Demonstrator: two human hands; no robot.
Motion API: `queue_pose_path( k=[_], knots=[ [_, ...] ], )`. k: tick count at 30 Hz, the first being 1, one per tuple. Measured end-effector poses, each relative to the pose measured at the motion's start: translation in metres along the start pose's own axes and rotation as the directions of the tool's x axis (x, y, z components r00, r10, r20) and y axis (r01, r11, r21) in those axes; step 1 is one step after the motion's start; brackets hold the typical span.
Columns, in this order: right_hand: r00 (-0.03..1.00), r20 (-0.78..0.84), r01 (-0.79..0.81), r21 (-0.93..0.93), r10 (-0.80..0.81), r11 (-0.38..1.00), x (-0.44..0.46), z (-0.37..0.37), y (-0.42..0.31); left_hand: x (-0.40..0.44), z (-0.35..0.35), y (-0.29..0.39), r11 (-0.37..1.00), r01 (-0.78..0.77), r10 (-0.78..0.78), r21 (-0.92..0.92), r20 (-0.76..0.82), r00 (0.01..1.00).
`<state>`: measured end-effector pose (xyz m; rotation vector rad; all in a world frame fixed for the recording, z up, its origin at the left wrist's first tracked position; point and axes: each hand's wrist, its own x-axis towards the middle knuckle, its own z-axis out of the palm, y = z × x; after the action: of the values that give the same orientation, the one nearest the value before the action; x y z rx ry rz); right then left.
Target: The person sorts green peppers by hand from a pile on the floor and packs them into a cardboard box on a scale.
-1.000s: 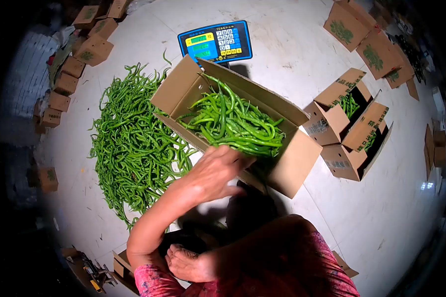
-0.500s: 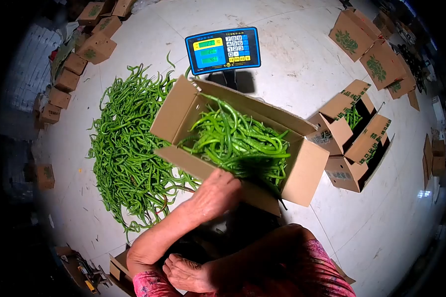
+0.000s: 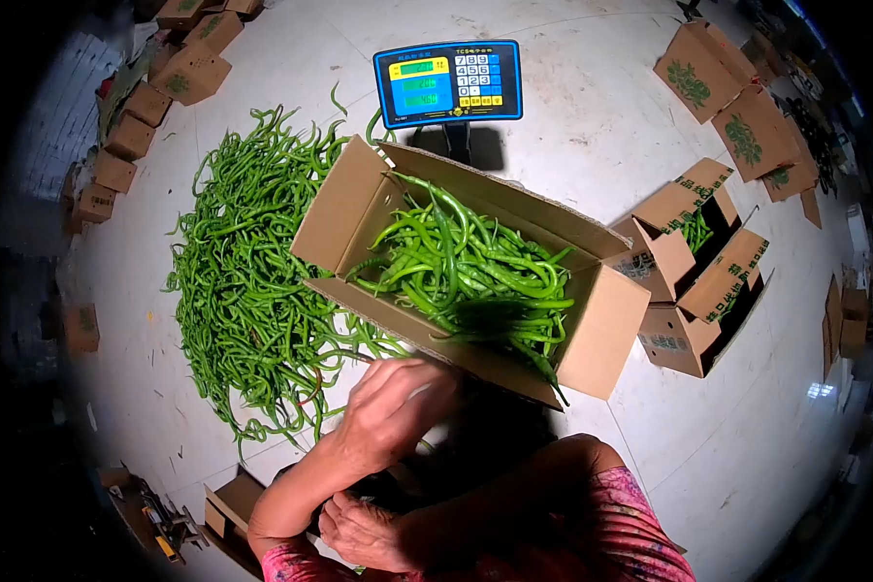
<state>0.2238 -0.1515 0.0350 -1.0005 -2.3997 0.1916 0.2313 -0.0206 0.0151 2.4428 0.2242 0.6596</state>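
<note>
Long green chili peppers [image 3: 475,257] fill much of an open cardboard box [image 3: 606,335], which sits tilted in view before me. My left hand [image 3: 393,407] is just outside the box's near edge, fingers curled and slightly blurred, the fingertips turned away. Whether anything is in it is hidden. Lower down, my right hand [image 3: 359,533] rests by the crook of my left arm, its fingers bent and their tips out of sight. To the left of the box, a large pile of the same peppers [image 3: 247,281] lies on the floor.
Behind the box stands a scale display [image 3: 448,85] with lit green digits. Two open boxes [image 3: 674,339] are on the right, one showing peppers. More cartons [image 3: 705,73] line the upper right, and others [image 3: 192,73] the upper left. Another open box [image 3: 233,504] is at lower left.
My left hand has drawn back from the box's near edge toward me, down and left. My right hand stays by my left arm. The view has shifted slightly.
</note>
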Motion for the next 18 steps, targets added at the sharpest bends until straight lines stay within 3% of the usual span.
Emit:
queue_pose_path(
  k=[1,4,7,10,11,14,17,18],
  knots=[
    [0.984,0.18,0.003,-0.016,0.0,1.0,0.005,-0.002,-0.002,-0.009,-0.006,-0.003,0.998,-0.047,0.046,0.032,0.052,0.998],
    [0.97,0.243,-0.015,0.05,0.002,0.999,0.008,-0.006,-0.001,-0.027,-0.013,-0.003,0.993,0.116,-0.114,-0.007,0.148,0.982],
    [0.972,0.231,-0.074,0.175,0.032,0.982,0.011,-0.006,0.003,-0.037,-0.008,-0.008,0.973,0.226,-0.214,-0.041,0.203,0.956],
    [0.985,0.057,-0.17,0.144,0.163,0.975,0.01,0.01,-0.007,-0.049,0.001,-0.018,0.953,0.29,-0.25,-0.085,0.315,0.915],
    [0.987,0.066,-0.157,0.151,0.148,0.976,0.01,0.016,-0.009,-0.054,0.003,-0.021,0.947,0.307,-0.253,-0.098,0.362,0.897],
    [0.985,0.062,-0.17,0.165,0.162,0.972,0.011,0.03,-0.012,-0.063,0.009,-0.024,0.853,0.497,-0.382,-0.161,0.457,0.803],
    [0.97,0.035,-0.241,0.122,0.239,0.963,0.011,0.032,-0.015,-0.077,0.014,-0.034,0.827,0.546,-0.402,-0.137,0.535,0.743],
    [0.972,0.044,-0.234,0.083,0.231,0.969,0.011,0.029,-0.013,-0.094,0.023,-0.047,0.864,0.49,-0.371,-0.113,0.514,0.774]
  ],
)
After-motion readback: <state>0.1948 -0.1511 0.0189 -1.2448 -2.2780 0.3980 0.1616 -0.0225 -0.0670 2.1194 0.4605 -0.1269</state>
